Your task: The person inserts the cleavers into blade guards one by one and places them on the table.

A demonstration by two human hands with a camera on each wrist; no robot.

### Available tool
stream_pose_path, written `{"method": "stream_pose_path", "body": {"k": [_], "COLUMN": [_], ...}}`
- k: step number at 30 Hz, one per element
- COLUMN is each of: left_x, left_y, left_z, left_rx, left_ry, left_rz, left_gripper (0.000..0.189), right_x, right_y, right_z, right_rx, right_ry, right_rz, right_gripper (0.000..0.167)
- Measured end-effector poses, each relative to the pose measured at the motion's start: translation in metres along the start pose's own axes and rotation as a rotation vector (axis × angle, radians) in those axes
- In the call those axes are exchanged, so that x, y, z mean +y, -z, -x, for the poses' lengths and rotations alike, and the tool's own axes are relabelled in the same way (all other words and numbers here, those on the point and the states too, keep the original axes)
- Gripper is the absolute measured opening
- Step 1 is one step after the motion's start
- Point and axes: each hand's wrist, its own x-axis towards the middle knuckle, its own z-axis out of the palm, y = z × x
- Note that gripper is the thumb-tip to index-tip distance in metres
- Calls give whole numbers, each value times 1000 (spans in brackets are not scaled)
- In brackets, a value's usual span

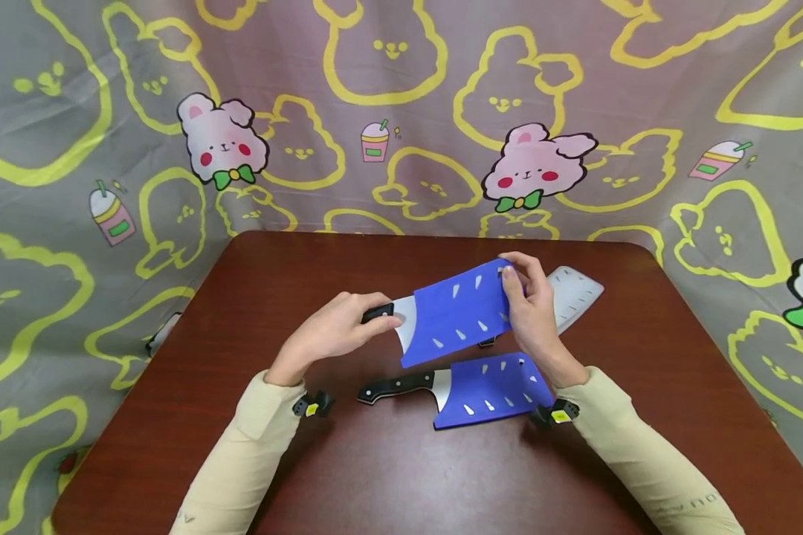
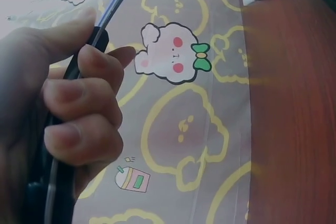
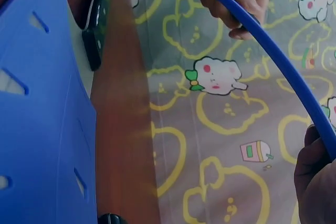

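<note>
Held above the table is a cleaver with a blue slotted blade cover [image 1: 458, 312]. My left hand [image 1: 331, 327] grips its black handle [image 2: 63, 182], with fingers curled round it in the left wrist view. My right hand [image 1: 535, 316] pinches the cover's far corner, thumb on the near face. A strip of bare metal blade [image 1: 407, 321] shows between handle and cover. Below, a second cleaver [image 1: 401, 384] in a matching blue cover [image 3: 42, 124] lies flat. Behind my right hand lies another knife with a pale, slotted blade or cover [image 1: 573, 295]; it is partly hidden.
The brown table [image 1: 288, 271] extends around the knives, its rounded far corners near the patterned cloth [image 1: 401, 178]. That cloth hangs at the back and both sides. A small black camera [image 1: 313, 405] is worn on each wrist.
</note>
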Motion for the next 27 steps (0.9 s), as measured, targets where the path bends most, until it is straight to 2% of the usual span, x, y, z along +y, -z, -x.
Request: {"method": "stream_pose_path", "body": {"k": [4, 12, 20, 22, 27], "left_x": [1, 0, -3, -3, -4], "left_y": [1, -2, -7, -7, -7], "left_z": [-1, -2, -4, -5, -6], "left_rx": [-4, 12, -23, -21, -13], "left_ry": [-10, -28, -17, -6, 32], "left_rz": [-9, -28, 65, 82, 111], "left_gripper": [28, 41, 36, 32, 28], "right_x": [1, 7, 0, -4, -8], "right_y": [-1, 0, 3, 7, 20], "right_z": [2, 7, 4, 0, -9], "right_rx": [16, -44, -77, -120, -304], "right_ry": [4, -79, -96, -100, -160], "right_rz": [-1, -35, -40, -28, 4], "right_gripper": [32, 33, 36, 37, 41]}}
